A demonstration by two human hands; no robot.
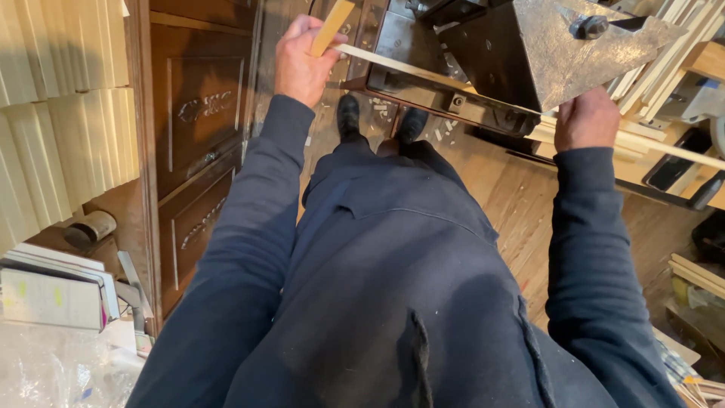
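My left hand (300, 62) is closed around a short pale wooden piece (331, 27) at the top of the view, beside the end of a long thin wooden strip (408, 68) that runs across a dark metal machine (483, 53). On the other side, under the machine's grey metal plate (574, 53), my right hand (586, 121) rests on a bundle of long wooden strips (649, 147); its fingers are hidden beneath it. I am standing, and my dark shoes (349, 115) show on the floor below.
A dark wooden cabinet (198, 128) with carved doors stands at my left, with stacks of pale wood (60, 113) beyond it. More wooden strips (664, 60) lean at the top right. Books (53, 291) and plastic wrap lie at the lower left. Wood chips litter the plank floor (521, 204).
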